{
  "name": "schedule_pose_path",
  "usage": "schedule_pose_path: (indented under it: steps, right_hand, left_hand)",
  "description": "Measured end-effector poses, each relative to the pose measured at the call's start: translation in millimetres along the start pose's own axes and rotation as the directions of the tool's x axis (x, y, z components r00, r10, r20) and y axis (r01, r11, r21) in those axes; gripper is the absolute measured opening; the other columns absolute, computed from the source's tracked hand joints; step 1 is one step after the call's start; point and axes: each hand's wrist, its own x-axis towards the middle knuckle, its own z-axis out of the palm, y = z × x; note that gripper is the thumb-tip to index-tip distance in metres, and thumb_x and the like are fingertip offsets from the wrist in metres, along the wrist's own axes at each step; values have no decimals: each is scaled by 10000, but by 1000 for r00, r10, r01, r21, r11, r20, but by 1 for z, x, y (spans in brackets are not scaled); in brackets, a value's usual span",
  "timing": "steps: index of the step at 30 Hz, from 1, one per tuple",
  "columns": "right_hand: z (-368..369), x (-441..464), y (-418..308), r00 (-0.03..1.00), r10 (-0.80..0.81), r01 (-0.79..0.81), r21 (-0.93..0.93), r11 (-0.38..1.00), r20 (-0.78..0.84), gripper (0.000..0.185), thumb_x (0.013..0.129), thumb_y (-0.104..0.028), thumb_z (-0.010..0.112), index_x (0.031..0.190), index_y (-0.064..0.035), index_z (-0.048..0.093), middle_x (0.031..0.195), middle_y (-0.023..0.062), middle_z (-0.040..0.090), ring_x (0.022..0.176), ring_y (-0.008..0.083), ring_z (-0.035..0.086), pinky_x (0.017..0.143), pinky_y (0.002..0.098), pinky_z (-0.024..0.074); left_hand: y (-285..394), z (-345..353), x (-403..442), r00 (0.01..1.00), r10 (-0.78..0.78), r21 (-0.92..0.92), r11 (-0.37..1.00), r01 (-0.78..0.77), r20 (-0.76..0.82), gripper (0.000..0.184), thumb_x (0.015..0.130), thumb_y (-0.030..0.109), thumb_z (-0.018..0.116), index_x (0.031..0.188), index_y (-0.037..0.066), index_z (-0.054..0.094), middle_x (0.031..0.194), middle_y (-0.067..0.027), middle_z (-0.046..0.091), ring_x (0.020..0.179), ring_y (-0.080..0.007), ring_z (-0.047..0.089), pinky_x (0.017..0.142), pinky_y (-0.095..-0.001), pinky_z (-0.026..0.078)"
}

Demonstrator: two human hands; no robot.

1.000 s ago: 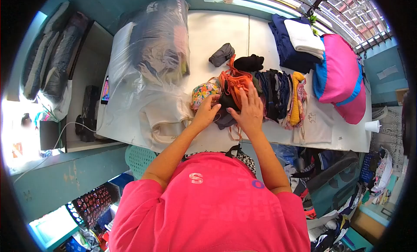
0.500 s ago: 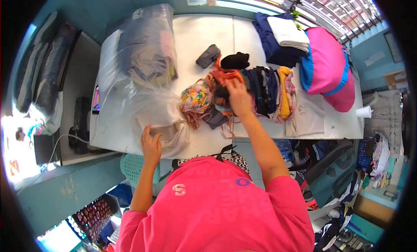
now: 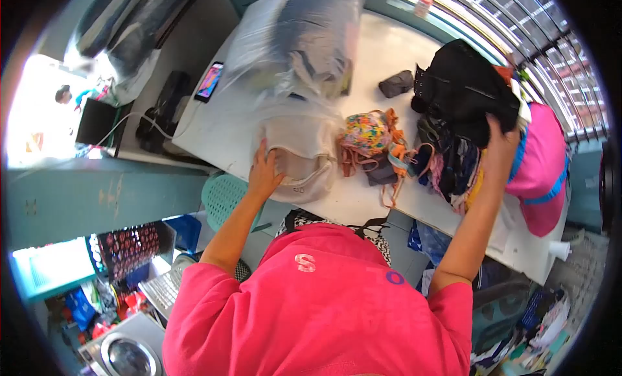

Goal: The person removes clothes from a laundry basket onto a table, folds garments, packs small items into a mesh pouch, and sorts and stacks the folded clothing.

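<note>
My right hand grips the lower right part of a black garment, which is held spread over the row of folded clothes. Along the garment's left edge runs a line of small dots. My left hand, fingers apart, rests on the near left edge of an off-white cloth bag whose mouth faces me. Between the hands lies a floral bikini top with loose straps. Beside it are grey cloth and a small folded dark grey piece.
A clear plastic bag of clothes stands at the table's back left, near a phone on a cable. A pink and blue bundle sits at the right. Below the table edge is a green plastic stool.
My view has turned, shifting the table up and right. My right hand has gone from the orange cloth to the right and now holds the black garment. My left hand stays by the off-white bag.
</note>
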Motion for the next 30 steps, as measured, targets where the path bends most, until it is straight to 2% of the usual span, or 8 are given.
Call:
schedule_pose_path:
  steps: [5, 13, 15, 18, 21, 24, 27, 30]
  right_hand:
    - [38, -18, -59, 971, 178, -240, 642, 728, 161, 346, 745, 39, 601, 1083, -25, 558, 1064, 92, 590, 940, 198, 573, 850, 311, 449]
    - [169, -112, -63, 772, 309, -635, 689, 350, 555, 368, 746, 47, 534, 1107, -20, 502, 1069, 90, 564, 981, 197, 553, 876, 332, 448]
    - [195, -148, -36, 845, 262, -523, 620, 585, 466, 371, 765, 56, 499, 1129, -12, 492, 1135, 92, 528, 1021, 193, 524, 905, 325, 407]
    - [216, -191, 6, 930, -188, -9, 530, 848, 317, 391, 737, 79, 529, 1107, -43, 495, 1216, 125, 468, 1092, 217, 467, 951, 323, 338]
    - [208, -209, 33, 765, -491, 275, 478, 834, 417, 472, 647, 85, 586, 1088, -68, 517, 1189, 189, 481, 1103, 355, 468, 917, 384, 383]
    - [187, -197, 24, 562, -616, 427, 444, 788, 552, 369, 643, 21, 590, 1001, -61, 556, 1195, 165, 473, 1093, 360, 469, 895, 392, 412]
    - [179, -186, 20, 364, -640, 485, 449, 751, 676, 332, 675, -35, 555, 1002, -87, 555, 1175, 127, 478, 1081, 341, 468, 865, 389, 436]
    - [183, -171, 10, 94, -629, 546, 488, 681, 771, 371, 704, -45, 511, 1065, -126, 521, 1123, 90, 478, 1042, 295, 477, 824, 367, 460]
  left_hand:
    - [4, -13, 14, 997, 78, -113, 991, -77, 5, 676, 644, 40, 575, 1264, 43, 306, 1344, -157, 257, 1151, -363, 375, 848, -418, 451]
    - [34, -57, 20, 981, 52, -299, 954, 7, 189, 539, 672, 126, 582, 1184, 72, 423, 1134, -149, 489, 1026, -314, 489, 801, -398, 445]
    - [47, -73, 17, 940, -98, -541, 796, 272, 328, 292, 677, 135, 609, 934, 21, 532, 930, -126, 559, 872, -237, 510, 784, -340, 417]
    - [37, -68, 31, 914, 53, -364, 925, 107, 402, 295, 699, 109, 613, 964, -1, 544, 987, -106, 580, 950, -204, 506, 841, -346, 403]
    - [12, -60, 29, 880, -66, -468, 827, 312, 471, 435, 762, 164, 573, 1170, 38, 489, 1213, -140, 485, 1135, -226, 421, 969, -322, 319]
    - [-11, -45, 22, 944, 322, -214, 919, -331, -75, 725, 811, 174, 535, 1397, 112, 113, 1423, -180, 138, 1299, -312, 203, 1055, -343, 189]
    - [-5, -69, 23, 958, 179, -541, 840, -31, 224, 686, 828, 135, 484, 1399, 125, 105, 1425, -172, 142, 1292, -325, 223, 1055, -347, 193]
    - [39, -109, 28, 938, 149, -290, 955, -55, 314, 645, 755, 46, 509, 1341, 100, 247, 1436, -130, 124, 1247, -328, 309, 920, -366, 396]
